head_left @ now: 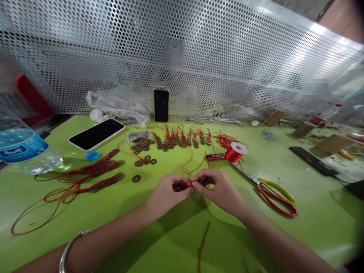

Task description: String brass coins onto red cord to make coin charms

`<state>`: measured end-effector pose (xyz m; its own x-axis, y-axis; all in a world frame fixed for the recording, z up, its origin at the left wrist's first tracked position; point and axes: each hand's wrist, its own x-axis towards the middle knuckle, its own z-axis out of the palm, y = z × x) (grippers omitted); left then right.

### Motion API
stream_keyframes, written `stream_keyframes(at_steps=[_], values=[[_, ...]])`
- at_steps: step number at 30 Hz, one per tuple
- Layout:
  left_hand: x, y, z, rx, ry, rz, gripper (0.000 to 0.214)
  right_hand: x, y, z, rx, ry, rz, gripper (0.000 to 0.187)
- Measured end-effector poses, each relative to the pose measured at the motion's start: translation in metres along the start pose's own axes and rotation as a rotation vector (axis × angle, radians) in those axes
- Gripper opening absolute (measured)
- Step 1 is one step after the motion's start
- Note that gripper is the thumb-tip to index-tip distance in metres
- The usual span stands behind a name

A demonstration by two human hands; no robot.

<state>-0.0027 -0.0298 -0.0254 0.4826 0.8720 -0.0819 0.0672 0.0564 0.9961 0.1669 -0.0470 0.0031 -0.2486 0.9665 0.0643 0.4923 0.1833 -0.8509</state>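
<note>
Both hands meet low over the middle of the green table, fingertips almost touching. My left hand [170, 192] pinches a thin red cord [186, 167] between thumb and forefinger. From the other side my right hand [217, 187] pinches the same cord, where a small red knot or loop shows between the fingertips. The cord's loose ends rise and curl behind the hands. Beyond them, stacks of holed brass coins [170, 142] strung with red cord stand in a row. Loose coins [146, 161] lie to their left. A short cord piece [203, 244] lies nearer me.
Right of my hands are scissors [267, 189] with red and yellow handles and a spool of red thread [236, 152]. On the left lie corded coin strands [99, 168], a phone [97, 134], a blue cap [92, 156] and a water bottle [25, 144]. Another phone [161, 105] stands against the perforated screen [127, 49].
</note>
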Motion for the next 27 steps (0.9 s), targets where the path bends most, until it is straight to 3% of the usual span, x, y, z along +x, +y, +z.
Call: stream_keyframes(at_steps=[10,27], values=[[0.003,-0.003,-0.002,-0.042,0.067,0.003,0.017,-0.002,0.005,-0.007,0.044,-0.037,-0.056,0.021],[0.002,0.004,-0.001,-0.184,0.191,-0.053,0.025,-0.006,-0.003,-0.012,-0.011,-0.025,-0.123,0.018]])
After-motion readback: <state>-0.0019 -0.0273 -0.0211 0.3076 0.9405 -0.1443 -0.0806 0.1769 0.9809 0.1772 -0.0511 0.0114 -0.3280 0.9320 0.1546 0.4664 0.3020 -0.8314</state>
